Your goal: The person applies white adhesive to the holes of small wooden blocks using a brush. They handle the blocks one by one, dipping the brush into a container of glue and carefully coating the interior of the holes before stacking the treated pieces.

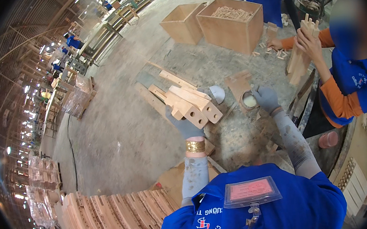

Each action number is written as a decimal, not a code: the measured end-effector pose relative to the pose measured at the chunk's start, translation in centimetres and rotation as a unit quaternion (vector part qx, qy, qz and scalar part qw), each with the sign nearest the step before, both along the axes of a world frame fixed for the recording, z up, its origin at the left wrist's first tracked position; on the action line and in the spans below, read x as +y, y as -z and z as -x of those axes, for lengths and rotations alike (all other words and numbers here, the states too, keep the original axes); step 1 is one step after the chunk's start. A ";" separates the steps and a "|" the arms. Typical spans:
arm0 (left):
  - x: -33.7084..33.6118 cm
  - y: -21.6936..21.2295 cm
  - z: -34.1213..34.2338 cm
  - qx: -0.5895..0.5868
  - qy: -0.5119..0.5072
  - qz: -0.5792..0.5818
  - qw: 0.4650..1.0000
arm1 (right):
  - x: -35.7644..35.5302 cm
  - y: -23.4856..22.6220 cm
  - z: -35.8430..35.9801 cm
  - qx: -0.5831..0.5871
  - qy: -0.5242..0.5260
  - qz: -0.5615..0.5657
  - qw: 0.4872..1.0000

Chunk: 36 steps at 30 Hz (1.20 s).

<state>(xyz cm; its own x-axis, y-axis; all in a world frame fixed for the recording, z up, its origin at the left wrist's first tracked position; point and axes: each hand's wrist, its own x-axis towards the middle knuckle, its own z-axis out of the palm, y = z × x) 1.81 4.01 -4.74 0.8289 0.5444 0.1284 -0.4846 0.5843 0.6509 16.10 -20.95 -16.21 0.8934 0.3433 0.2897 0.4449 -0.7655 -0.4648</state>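
My left hand (pixel 187 126), in a grey glove, is closed around wooden pieces (pixel 190 106) from below. Two of their squared ends face me, each with drilled round holes. My right hand (pixel 267 99), also gloved in grey, has its fingers closed at the rim of a small round cup (pixel 249 101) holding a whitish substance. Whether a small tool is in those fingers is hidden. A flat board (pixel 236 82) lies just behind the cup. Between my hands and farther off sits a white rounded object (pixel 217 94).
Two wooden bins stand beyond, one full of small wooden pieces (pixel 232 13). At right, a co-worker in blue (pixel 351 81) holds wooden sticks (pixel 300 57); another person stands behind. Stacked wooden parts (pixel 114 218) are at lower left. A pink container (pixel 328 140) stands at right.
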 end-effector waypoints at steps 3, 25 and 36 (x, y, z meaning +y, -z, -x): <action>-0.4 -0.3 0.2 -0.036 -0.020 -0.006 0.999 | 1.0 3.2 -0.1 -0.037 -0.038 -0.045 0.998; 3.4 5.4 -1.1 0.109 -0.123 -0.306 0.938 | 0.3 3.4 4.2 0.299 0.129 -0.629 0.706; -0.1 2.2 -1.6 0.101 -0.094 -0.267 0.954 | -1.5 1.3 2.3 0.325 0.000 -0.790 0.520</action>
<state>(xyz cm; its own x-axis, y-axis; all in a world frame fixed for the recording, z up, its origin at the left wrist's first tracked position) 3.42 3.92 -6.99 0.7602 0.5879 0.2767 -0.3811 0.0585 0.9227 13.82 -22.48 -17.50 0.9789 0.1347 -0.1534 -0.1988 0.7997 -0.5665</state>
